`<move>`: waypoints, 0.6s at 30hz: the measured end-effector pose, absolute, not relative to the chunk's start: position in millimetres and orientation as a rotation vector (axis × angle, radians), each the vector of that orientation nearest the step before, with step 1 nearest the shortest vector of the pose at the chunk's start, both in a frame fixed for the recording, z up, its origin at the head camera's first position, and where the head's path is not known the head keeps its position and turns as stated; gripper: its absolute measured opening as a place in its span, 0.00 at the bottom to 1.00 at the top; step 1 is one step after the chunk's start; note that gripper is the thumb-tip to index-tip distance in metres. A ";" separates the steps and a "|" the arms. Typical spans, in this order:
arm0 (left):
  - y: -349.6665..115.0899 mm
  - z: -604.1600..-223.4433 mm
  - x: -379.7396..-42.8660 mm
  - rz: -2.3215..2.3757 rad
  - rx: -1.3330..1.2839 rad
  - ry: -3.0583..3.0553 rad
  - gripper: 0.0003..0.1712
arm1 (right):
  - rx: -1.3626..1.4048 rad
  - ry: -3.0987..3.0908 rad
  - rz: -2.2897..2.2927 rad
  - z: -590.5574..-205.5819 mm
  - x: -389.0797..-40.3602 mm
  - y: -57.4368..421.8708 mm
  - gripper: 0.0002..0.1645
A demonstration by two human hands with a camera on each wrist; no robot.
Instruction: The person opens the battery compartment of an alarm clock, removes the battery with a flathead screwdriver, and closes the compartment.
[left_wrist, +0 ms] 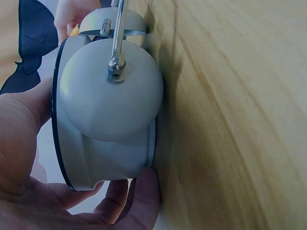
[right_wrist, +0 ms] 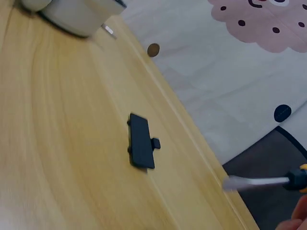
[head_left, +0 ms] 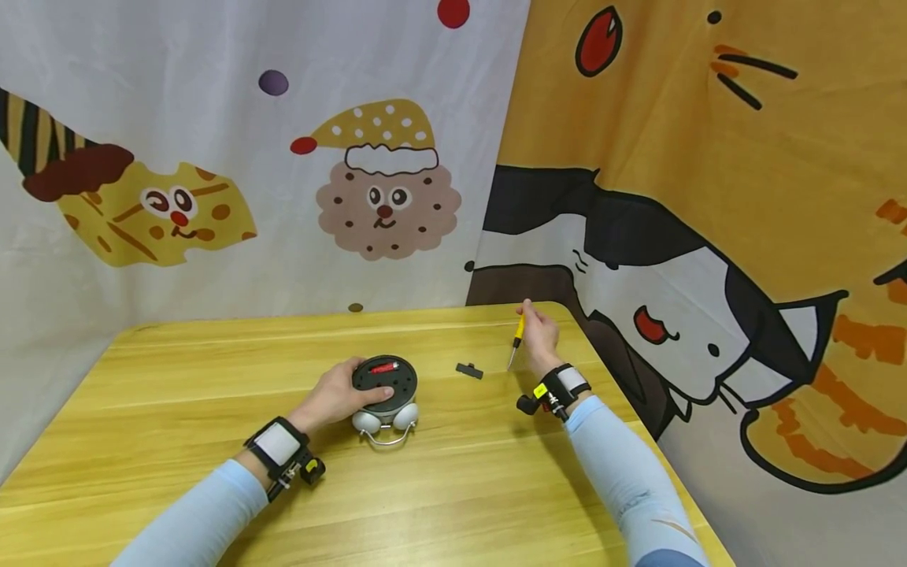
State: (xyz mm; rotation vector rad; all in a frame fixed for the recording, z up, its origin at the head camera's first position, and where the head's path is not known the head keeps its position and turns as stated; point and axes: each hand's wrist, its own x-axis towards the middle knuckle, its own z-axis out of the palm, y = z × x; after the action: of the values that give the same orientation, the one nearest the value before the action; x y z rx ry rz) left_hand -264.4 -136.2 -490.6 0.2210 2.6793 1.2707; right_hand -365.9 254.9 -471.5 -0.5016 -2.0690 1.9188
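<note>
My left hand (head_left: 331,404) grips a white twin-bell alarm clock (head_left: 400,386) by its side, thumb across the black back, which faces up. A red battery (head_left: 385,368) shows in the slot of that back. In the left wrist view a rounded bell (left_wrist: 110,91) and the wire handle fill the middle, with fingers curled round the clock's edge near the tabletop. My right hand (head_left: 541,340) holds a screwdriver (head_left: 520,329) by its yellow handle, metal tip pointing down. Between the hands lies a black battery cover (head_left: 469,370), its small tab visible in the right wrist view.
The wooden table (head_left: 212,378) has its back edge against a cartoon-printed curtain (head_left: 283,197). Another orange curtain (head_left: 680,142) hangs along the right side, near my right arm. Each wrist wears a strapped camera.
</note>
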 end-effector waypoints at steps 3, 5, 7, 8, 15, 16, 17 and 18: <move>-135.8 -490.5 -264.8 1.270 0.221 2.677 0.59 | -0.495 -2.091 1.886 -472.3 -365.1 259.1 0.34; -135.9 -490.2 -264.9 1.270 0.221 2.676 0.59 | -0.488 -2.110 1.850 -472.5 -366.1 261.6 0.33; -135.8 -490.2 -264.5 1.276 0.222 2.674 0.59 | -0.495 -2.141 1.809 -474.1 -366.5 265.8 0.32; -135.8 -490.4 -264.4 1.277 0.226 2.674 0.59 | -0.500 -2.159 1.790 -475.2 -367.0 268.2 0.31; -136.0 -490.7 -263.9 1.275 0.237 2.691 0.57 | -0.544 -2.234 1.759 -485.1 -369.7 286.2 0.33; -135.9 -490.4 -263.9 1.274 0.237 2.691 0.58 | -0.558 -2.235 1.759 -487.1 -370.4 288.9 0.32; -135.8 -490.0 -263.7 1.274 0.238 2.689 0.58 | -0.569 -2.238 1.756 -488.7 -370.8 291.4 0.32; -135.6 -489.9 -263.5 1.276 0.237 2.686 0.58 | -0.583 -2.236 1.759 -490.4 -371.5 293.8 0.32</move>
State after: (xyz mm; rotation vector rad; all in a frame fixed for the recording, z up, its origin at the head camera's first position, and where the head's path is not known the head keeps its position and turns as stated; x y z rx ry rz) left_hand -263.5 -135.6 -489.9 0.2366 2.6863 1.2764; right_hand -371.5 293.8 -490.4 -0.5835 -2.2358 1.7589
